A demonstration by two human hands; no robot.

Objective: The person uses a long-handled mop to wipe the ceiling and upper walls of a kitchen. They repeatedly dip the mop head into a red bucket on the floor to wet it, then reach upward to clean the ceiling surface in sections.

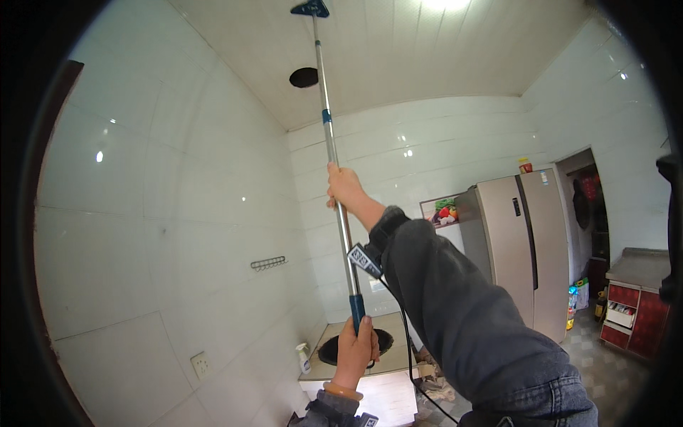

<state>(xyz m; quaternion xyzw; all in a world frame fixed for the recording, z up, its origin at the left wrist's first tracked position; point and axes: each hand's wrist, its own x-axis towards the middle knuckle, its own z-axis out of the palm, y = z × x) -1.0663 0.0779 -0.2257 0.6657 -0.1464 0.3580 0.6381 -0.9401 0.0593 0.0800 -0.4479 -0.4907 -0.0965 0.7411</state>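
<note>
A long telescopic metal pole (332, 144) with blue collars rises from my hands towards the ceiling. Its dark blue triangular head (311, 8) is up by the ceiling panels (373, 58) at the top of the view. My right hand (345, 187) grips the pole's middle from a raised, outstretched arm. Lower down, my left hand (356, 344), with an amber-coloured bangle at the wrist, is closed around the blue grip (356, 307) at the pole's bottom end. The ceiling's round dark hole (304, 78) shows just left of the pole.
A tiled stove counter (392, 325) with a dark wok (384, 344) and a spray bottle (303, 357) stands below. On the left wall are a hook rack (268, 263) and a socket (200, 365). A refrigerator (512, 229) stands right; a cable (408, 341) hangs from my right wrist.
</note>
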